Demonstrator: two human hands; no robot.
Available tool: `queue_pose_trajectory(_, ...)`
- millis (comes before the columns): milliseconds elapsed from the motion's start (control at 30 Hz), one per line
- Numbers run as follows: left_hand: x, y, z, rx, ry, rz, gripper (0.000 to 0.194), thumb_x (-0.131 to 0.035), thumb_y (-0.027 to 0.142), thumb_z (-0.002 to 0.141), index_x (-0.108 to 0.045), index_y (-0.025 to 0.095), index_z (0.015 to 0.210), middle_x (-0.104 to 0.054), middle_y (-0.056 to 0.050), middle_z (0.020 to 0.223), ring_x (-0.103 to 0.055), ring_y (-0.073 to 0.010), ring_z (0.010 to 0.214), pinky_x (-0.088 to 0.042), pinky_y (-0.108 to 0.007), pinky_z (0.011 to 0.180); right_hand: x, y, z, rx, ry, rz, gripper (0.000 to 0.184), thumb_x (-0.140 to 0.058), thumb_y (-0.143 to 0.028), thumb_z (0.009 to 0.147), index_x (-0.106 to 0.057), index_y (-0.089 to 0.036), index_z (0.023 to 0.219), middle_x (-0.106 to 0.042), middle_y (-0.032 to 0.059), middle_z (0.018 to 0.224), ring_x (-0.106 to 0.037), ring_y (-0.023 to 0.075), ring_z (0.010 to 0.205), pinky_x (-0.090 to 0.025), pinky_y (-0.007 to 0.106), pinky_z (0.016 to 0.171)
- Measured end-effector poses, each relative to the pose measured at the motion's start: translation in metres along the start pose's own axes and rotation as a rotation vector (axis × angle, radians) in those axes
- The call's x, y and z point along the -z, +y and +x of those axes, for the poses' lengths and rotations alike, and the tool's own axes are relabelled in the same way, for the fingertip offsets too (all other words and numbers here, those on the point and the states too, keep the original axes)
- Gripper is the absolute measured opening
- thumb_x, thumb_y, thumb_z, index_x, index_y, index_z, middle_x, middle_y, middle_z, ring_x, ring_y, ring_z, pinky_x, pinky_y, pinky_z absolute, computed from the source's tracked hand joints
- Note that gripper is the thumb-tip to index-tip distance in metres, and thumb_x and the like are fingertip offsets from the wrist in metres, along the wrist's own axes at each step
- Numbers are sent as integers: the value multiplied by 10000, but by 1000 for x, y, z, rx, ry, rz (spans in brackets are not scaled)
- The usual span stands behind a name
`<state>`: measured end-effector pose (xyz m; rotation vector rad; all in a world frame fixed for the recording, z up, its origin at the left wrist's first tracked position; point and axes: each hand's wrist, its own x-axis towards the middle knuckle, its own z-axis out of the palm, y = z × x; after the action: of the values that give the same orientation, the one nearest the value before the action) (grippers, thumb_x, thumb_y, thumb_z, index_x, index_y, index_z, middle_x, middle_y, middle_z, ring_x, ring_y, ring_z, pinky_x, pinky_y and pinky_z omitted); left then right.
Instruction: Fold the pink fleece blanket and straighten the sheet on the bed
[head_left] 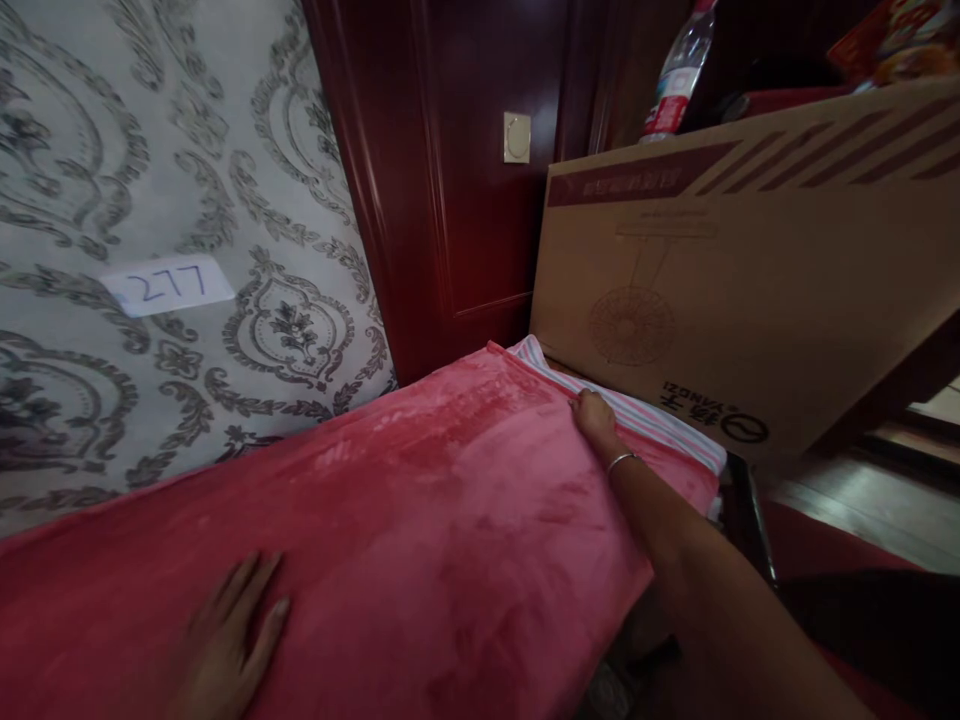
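Note:
A red plush blanket (390,500) lies spread over a long surface along the wall. My left hand (236,625) rests flat on it near the bottom left, fingers stretched out. At the far right end, my right hand (595,415) has its fingers curled over the blanket's edge, a thin bracelet on the wrist. Beyond that edge a striped cloth (660,425) in white, pink and blue shows from underneath. What the fingertips of my right hand pinch is partly hidden by the hand itself.
A large cardboard box (750,290) with a printed fan stands behind the right end. On its top is a plastic bottle (679,80). Behind are a dark red wooden panel (480,230) and patterned wallpaper (292,310) bearing a paper label (169,285) marked 277.

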<state>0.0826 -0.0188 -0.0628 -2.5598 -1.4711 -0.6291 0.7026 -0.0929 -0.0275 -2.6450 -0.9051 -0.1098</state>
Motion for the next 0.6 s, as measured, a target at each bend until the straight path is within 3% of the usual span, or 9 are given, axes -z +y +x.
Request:
queue_pose_trajectory(167,-3,-11,-5,-113,87,1,580,-365,511,903,-672,207,1289,-667,-110,1367,-569,-343,1327,-403,-598,1148,-2,12,19,-19,5,14,335,-417,-289,1058,-613,-109,1262,-672,208,1246,-648,269,1148,-452,308,871)
queue_pose_trajectory(333,-16,-19,-4,-172,4,23,580,-385,504,906,-636,248,1362,-634,-83,1420,-589,-337,1309,-496,-575,1062,-10,18,25,-44,-3,28,347,-409,-303,1059,-629,-128,1262,-674,200,1258,-652,269,1152,-457,309,871)
queue_pose_trajectory(600,-31,-34,-11,-185,5,9,580,-402,501,922,-617,241,1394,-622,-80,1434,-562,-331,1343,-462,-580,1105,-6,15,17,-71,4,34,401,-368,-355,1066,-649,-141,1256,-683,189,1254,-663,274,1140,-474,320,864)
